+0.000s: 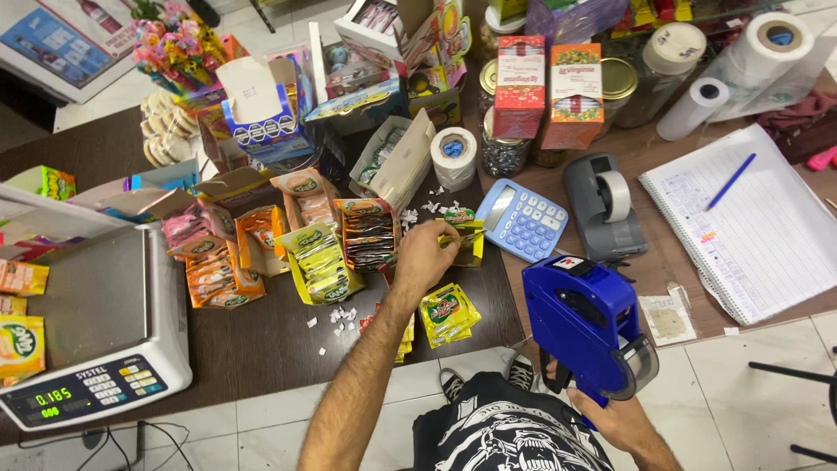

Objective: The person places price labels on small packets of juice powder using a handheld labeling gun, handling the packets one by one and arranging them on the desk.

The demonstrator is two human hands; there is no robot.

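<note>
Nearest the camera: right hand [615, 419], clenched around the handle of a blue price-label gun [586, 324], held off the table's front edge above the tiled floor. Label gun of rigid plastic, probably moderately heavy; best held by the handle, as shown.

Mid-field: left hand [425, 255], reached forward over the dark table [261, 349], fingertips pinched on a small yellow-green sachet [464, 234], lifted slightly and just left of a light-blue calculator [521, 219]. Sachet judged light, thin, limp and somewhat slippery foil; easily creased, so best pinched at a flat edge or corner, away from the filled middle. Further loose sachets [448, 312] flat on the table just below the left hand, with white paper scraps [342, 316] scattered nearby.

Left of the hand: row of open display cartons of sachets [319, 262], orange and yellow-green, standing side by side. Far left: digital weighing scale [91, 336] with a steel pan and a lit display.

Right, on the lighter table section: grey tape dispenser [604, 205] beside the calculator; spiral notebook [760, 227] with a blue pen [731, 180] lying on it.

Farthest: red and orange cartons [547, 92], lidded jars [617, 87], rolls of thin plastic film [741, 74], a small paper roll [454, 157], and assorted sweet boxes [261, 113].
</note>
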